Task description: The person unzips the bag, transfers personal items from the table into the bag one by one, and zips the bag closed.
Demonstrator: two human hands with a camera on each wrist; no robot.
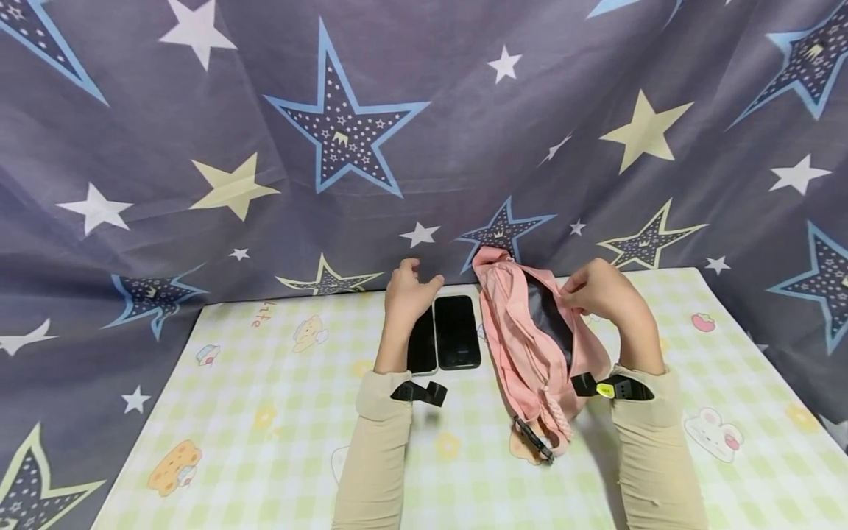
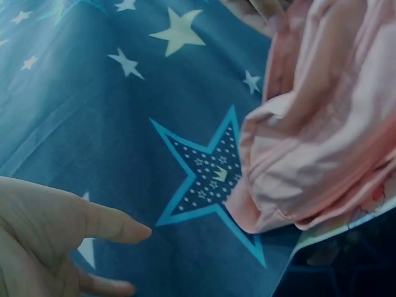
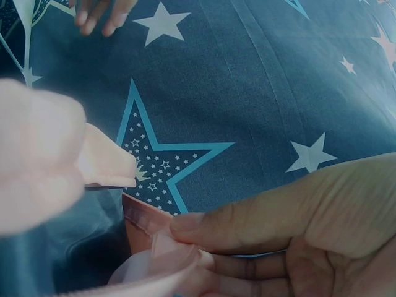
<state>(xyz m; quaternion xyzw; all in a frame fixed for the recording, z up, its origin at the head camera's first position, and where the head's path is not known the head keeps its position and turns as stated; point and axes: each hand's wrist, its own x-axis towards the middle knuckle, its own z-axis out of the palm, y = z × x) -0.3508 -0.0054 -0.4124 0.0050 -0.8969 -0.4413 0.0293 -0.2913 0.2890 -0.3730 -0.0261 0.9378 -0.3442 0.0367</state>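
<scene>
A pink fabric bag (image 1: pixel 513 331) lies on the table with its mouth open, its dark lining (image 1: pixel 548 316) showing and a black buckle (image 1: pixel 533 440) at the near end. My right hand (image 1: pixel 606 294) pinches the right edge of the bag's opening between thumb and fingers; the right wrist view shows the grip on the pink rim (image 3: pixel 170 250). Left of the bag lie two phones with dark screens side by side, a right one (image 1: pixel 457 331) and a left one (image 1: pixel 422 346). Over the left phone, partly covering it, my left hand (image 1: pixel 408 294) holds nothing, thumb and fingers apart.
The table has a green-and-white checked cloth (image 1: pixel 265 412) with cartoon prints. A dark curtain (image 1: pixel 450 147) with stars hangs right behind its far edge, close to both hands and the bag's far end.
</scene>
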